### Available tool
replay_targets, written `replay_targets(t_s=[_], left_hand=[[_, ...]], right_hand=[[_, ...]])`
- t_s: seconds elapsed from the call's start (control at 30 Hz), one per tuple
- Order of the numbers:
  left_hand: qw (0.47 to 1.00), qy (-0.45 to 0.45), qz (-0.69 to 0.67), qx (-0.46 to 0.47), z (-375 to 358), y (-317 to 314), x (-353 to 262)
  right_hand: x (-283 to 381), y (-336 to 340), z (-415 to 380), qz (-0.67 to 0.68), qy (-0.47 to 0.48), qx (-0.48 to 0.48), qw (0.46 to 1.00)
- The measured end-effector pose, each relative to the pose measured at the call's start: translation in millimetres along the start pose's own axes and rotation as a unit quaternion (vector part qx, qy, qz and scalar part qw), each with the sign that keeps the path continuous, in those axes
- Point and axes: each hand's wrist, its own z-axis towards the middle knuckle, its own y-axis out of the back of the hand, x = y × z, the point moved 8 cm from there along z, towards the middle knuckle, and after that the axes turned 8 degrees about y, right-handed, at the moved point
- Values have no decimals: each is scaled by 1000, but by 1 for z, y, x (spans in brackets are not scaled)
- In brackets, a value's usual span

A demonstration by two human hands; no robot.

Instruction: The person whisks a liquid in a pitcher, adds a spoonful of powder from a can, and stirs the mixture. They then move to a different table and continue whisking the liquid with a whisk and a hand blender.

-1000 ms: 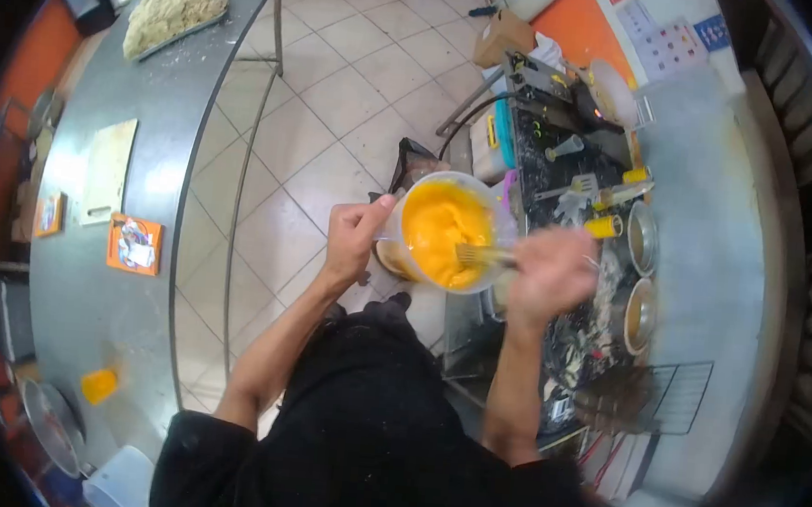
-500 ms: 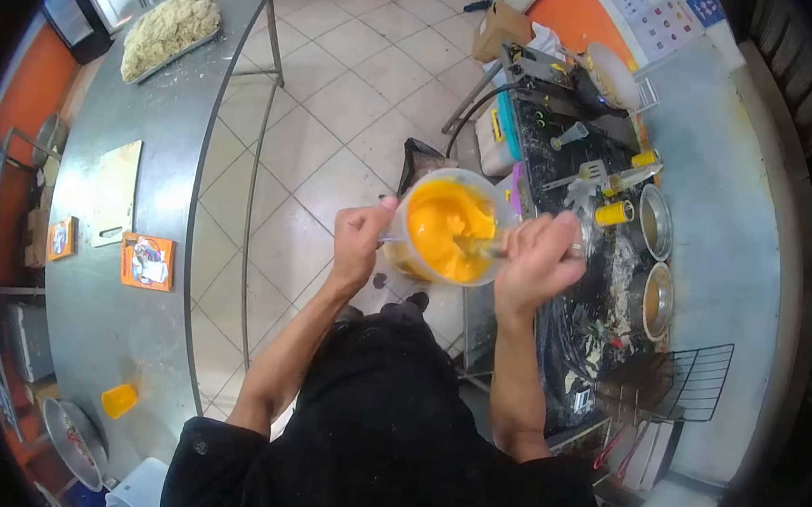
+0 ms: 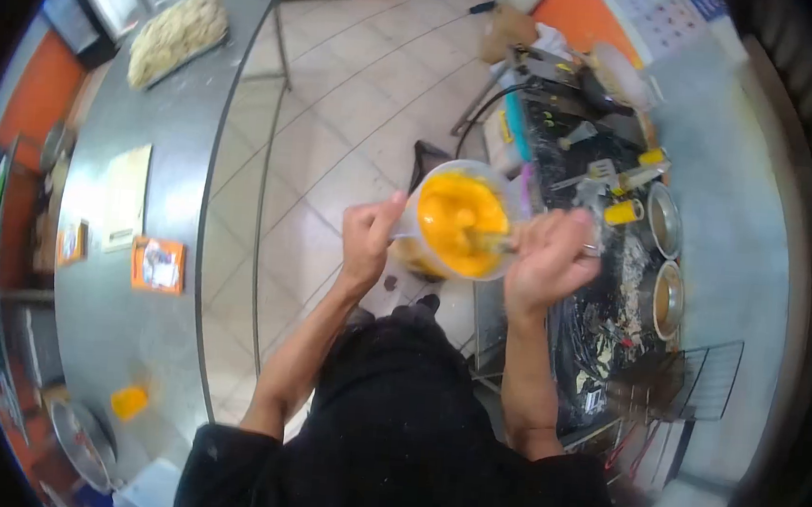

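A translucent plastic jug (image 3: pixel 514 193), tilted so its mouth faces me, is held in the air in front of my body. Thick, glossy orange-yellow mixture (image 3: pixel 450 203) fills much of it. My left hand (image 3: pixel 367 239) is closed round the handle on the jug's left side. In my right hand (image 3: pixel 550 265), closed in a fist, is a long metal stirring utensil (image 3: pixel 491 243); its lower end is sunk in the mixture, and its blurred head cannot be made out. The handle's end pokes out past my fist.
On the left, a long steel table (image 3: pixel 178 126) bears a dough mound (image 3: pixel 177 37), a white board (image 3: pixel 126 198), orange packets (image 3: pixel 158 265) and a yellow cup (image 3: pixel 129 402). To the right, a black-covered counter (image 3: pixel 590 335) holds round tins (image 3: pixel 669 298), a wire basket (image 3: pixel 709 377) and utensils.
The utensil has shifted within the mixture, whose surface has changed shape. Both hands and the jug appear slightly further right, along with the whole view.
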Motion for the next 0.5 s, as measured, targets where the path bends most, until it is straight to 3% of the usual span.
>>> replay_targets(t_s=[0.03, 0.1, 0.13, 0.17, 0.2, 0.27, 0.4, 0.47, 0.5], left_hand=[[1000, -10, -3, 20, 1, -5, 0], [996, -11, 22, -84, -3, 14, 5], [997, -12, 20, -69, -2, 11, 4], [998, 13, -5, -59, -3, 10, 4], [998, 35, -28, -51, -3, 10, 4], [999, 28, -27, -25, -1, 8, 5], [995, 55, -75, -43, -3, 7, 7], [996, 41, -70, -30, -1, 5, 3], [996, 36, -71, -29, -1, 7, 4]], right_hand=[[4, -1, 1, 41, -61, 26, 997], [31, 13, 23, 87, -25, -25, 996], [39, 23, 27, 137, -8, -62, 989], [39, 24, 23, 73, 44, -83, 993], [19, 19, 12, -39, 75, -45, 995], [-6, 0, -6, 46, -59, 30, 997], [31, 19, 17, 150, 11, -47, 988], [20, 6, 6, -106, 97, 4, 990], [-2, -2, -8, 21, -57, 11, 998]])
